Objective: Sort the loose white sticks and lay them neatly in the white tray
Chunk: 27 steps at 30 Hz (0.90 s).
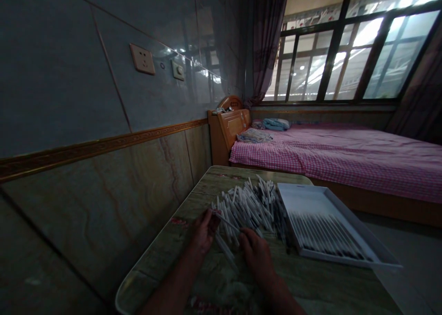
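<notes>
White sticks (247,209) are heaped loose within reach on a marble-patterned tabletop (221,186), one seemingly pinched by the narrowed left hand (204,232), the right hand (254,255) laid open beside them, others aligned in a white tray (345,211).

Your forearms (172,292) run off the bottom edge, and your left hand (204,232) and right hand (255,255) hide part of the pile. The white sticks (248,207) are too small to make out properly, the rows in the white tray (311,200) at right blur out, and the window (345,43) gets cut off at upper right.
</notes>
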{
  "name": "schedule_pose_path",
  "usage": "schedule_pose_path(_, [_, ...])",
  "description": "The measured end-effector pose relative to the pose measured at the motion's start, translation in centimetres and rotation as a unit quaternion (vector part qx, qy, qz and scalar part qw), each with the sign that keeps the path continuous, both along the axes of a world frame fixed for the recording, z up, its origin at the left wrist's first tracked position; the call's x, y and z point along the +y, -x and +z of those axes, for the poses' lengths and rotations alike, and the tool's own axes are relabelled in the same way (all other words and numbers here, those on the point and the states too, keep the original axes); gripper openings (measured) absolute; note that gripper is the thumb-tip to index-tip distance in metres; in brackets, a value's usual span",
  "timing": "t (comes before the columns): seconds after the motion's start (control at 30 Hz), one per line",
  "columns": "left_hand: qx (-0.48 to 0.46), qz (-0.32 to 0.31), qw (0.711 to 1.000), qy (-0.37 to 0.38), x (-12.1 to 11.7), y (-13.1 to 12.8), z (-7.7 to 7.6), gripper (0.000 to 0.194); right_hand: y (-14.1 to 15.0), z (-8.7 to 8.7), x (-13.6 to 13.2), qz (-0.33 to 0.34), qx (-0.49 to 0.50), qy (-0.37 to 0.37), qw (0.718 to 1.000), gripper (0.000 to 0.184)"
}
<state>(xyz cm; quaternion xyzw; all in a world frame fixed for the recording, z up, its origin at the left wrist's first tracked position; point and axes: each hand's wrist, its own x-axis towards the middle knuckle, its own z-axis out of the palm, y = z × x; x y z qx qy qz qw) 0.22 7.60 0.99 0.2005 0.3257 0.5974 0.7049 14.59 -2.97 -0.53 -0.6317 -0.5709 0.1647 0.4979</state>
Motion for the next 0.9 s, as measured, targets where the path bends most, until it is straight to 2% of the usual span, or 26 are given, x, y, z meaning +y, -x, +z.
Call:
schedule_pose_path(0.17, [0.026,-0.011,0.999,-0.037,-0.2,-0.1,-0.3,0.014,-0.1,-0.5,0.0,0.007,-0.036,-0.022,0.999,0.030])
schedule_pose_path(0.27, [0.051,-0.015,0.998,-0.037,-0.2,0.0,-0.4,0.021,-0.1,-0.6,-0.1,0.006,-0.090,-0.030,0.995,0.030])
schedule_pose_path(0.43, [0.074,-0.035,0.995,-0.057,-0.4,0.1,-0.3,0.037,-0.1,-0.2,-0.3,-0.022,-0.258,0.017,0.966,0.025])
schedule_pose_path(0.53, [0.082,-0.040,0.993,-0.071,-0.7,-0.1,-0.2,0.040,-0.1,0.2,-0.7,-0.027,-0.279,0.044,0.959,0.024])
schedule_pose_path(0.63, [0.084,-0.039,0.992,-0.089,-1.0,-0.4,-0.1,0.041,-0.1,0.4,-0.9,-0.017,-0.220,0.080,0.972,0.026])
schedule_pose_path(0.77, [0.090,-0.052,0.987,-0.120,-1.3,-0.3,0.3,0.037,-0.1,0.5,-0.6,0.035,-0.002,0.113,0.993,0.025])
schedule_pose_path(0.83, [0.099,-0.058,0.984,-0.134,-1.5,-0.2,0.6,0.034,-0.1,0.6,-0.2,0.081,0.137,0.134,0.978,0.027])
schedule_pose_path(0.9, [0.106,-0.060,0.982,-0.141,-1.6,-0.1,0.8,0.034,-0.1,0.5,0.1,0.112,0.231,0.159,0.953,0.030])
